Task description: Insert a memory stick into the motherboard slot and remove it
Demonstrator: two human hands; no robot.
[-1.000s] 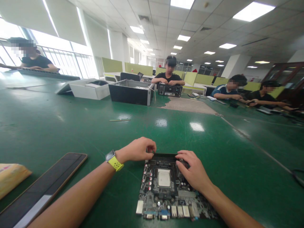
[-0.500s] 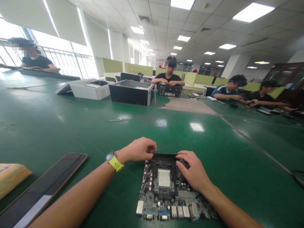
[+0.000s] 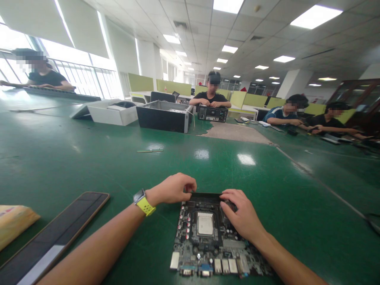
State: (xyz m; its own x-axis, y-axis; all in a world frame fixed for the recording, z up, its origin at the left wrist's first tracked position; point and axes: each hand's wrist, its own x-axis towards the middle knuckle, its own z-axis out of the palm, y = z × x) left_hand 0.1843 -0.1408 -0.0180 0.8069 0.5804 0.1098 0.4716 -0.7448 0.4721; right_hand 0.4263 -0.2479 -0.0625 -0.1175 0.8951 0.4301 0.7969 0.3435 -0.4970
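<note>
A motherboard (image 3: 219, 241) lies flat on the green table with its port side toward me and a silver processor (image 3: 205, 224) in its socket. Along its far edge stands a dark, narrow RAM stick (image 3: 206, 195). My left hand (image 3: 177, 187), above a watch on a yellow-green strap (image 3: 145, 204), is curled with thumb and fingers closed at the stick's left end. At the other end, the thumb and fingers of my right hand (image 3: 242, 213) close on the stick and cover the board's upper right part. The slots beneath are mostly hidden.
A large phone or tablet (image 3: 59, 233) and a yellow packet (image 3: 16, 223) lie left. Farther off are a thin stick (image 3: 150, 151), a black computer case (image 3: 163, 118) and a white box (image 3: 114, 113). Several people work around the table (image 3: 118, 170).
Hardly anything differs. Both hands keep their places at the ends of the RAM stick, and the board stays put. The view has shifted very slightly.
</note>
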